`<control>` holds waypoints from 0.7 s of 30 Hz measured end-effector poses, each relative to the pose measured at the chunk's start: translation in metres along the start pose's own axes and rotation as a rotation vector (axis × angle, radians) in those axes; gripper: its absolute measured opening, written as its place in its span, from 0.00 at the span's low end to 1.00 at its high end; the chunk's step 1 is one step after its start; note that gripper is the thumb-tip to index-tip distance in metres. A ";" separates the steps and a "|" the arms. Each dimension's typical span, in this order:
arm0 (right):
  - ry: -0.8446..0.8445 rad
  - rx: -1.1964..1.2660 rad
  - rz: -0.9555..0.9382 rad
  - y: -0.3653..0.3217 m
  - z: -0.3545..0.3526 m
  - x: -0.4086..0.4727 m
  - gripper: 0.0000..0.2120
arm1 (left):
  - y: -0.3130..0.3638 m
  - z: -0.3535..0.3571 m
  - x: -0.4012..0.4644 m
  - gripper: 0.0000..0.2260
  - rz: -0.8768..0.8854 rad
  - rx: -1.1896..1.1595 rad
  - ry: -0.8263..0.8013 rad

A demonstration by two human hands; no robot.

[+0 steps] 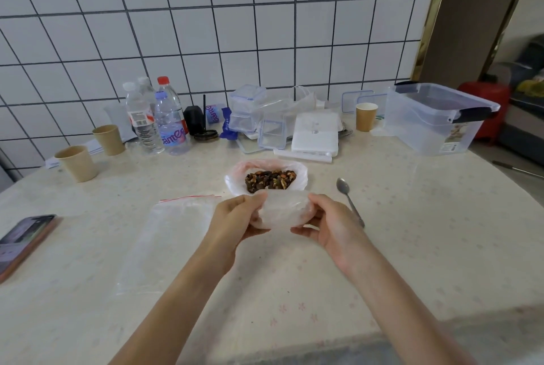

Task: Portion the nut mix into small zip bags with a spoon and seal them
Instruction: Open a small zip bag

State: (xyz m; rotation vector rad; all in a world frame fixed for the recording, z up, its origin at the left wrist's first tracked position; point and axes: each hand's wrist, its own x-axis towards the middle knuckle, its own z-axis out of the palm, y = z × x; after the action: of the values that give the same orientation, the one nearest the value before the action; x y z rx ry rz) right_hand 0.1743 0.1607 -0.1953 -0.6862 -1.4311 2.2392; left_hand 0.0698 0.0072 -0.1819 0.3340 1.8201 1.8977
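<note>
Both our hands hold one small zip bag [281, 211] up off the table [412, 232]. Our left hand [232, 222] pinches its left side and our right hand [326, 225] pinches its right side, fingers curled on the thin plastic. We think we hold it this way to pull its mouth open. Just behind it sits the nut mix [269, 179] in its open plastic bag [235, 176], close so little can spill. Our spoon [348, 198] lies just right of it, near our right hand. More zip bags [164, 244] lie flat on the left, waiting.
</note>
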 end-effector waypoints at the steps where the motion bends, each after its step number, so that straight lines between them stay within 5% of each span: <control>1: 0.025 -0.074 -0.023 0.001 -0.001 -0.001 0.16 | 0.000 -0.001 -0.002 0.14 0.050 0.084 0.031; 7: 0.101 -0.348 -0.101 0.003 -0.008 -0.005 0.11 | -0.001 -0.008 -0.009 0.09 0.370 0.498 0.070; 10: 0.078 -0.467 -0.192 0.004 -0.009 -0.006 0.03 | -0.002 -0.009 -0.008 0.21 0.396 0.736 -0.064; 12: -0.002 -0.595 -0.307 0.005 -0.008 -0.008 0.05 | -0.002 -0.006 -0.009 0.23 0.368 0.909 -0.107; 16: -0.125 -0.872 -0.409 0.007 -0.009 -0.010 0.18 | -0.003 -0.004 -0.006 0.08 0.394 1.137 -0.094; 21: -0.111 -1.210 -0.367 0.009 -0.006 -0.007 0.10 | -0.012 -0.003 0.002 0.25 0.383 1.231 -0.187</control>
State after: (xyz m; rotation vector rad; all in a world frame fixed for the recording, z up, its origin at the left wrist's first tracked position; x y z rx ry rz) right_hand 0.1832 0.1575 -0.2043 -0.5217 -2.6601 0.9700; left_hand 0.0692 0.0056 -0.1938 1.2600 2.6820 0.6164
